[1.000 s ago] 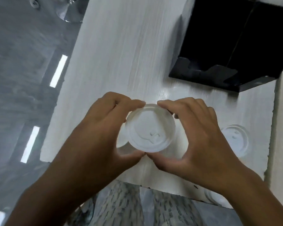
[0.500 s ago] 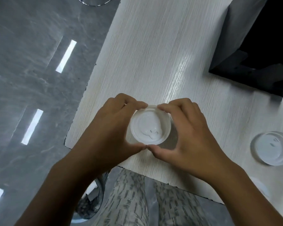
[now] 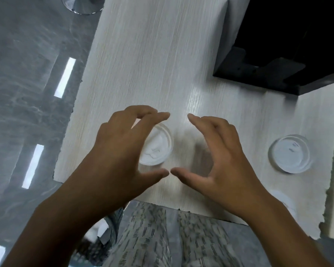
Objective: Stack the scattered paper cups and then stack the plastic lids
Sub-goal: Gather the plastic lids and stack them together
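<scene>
Nearest, the left hand point(image 3: 121, 149) and right hand point(image 3: 218, 157) hover over the counter point(image 3: 152, 64), both spread in loose curves and holding nothing, thumb tips almost meeting. A white lid stack point(image 3: 156, 146) sits on the counter partly under the left hand's fingers, at 9 o'clock from the right hand. A single lid point(image 3: 291, 153) lies at 3 o'clock, well apart. A black box point(image 3: 289, 47) stands at 1 o'clock

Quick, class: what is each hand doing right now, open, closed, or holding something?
Left hand: open, fingers loosely curved above the white lid, holding nothing.
Right hand: open, fingers curved, holding nothing.
</scene>
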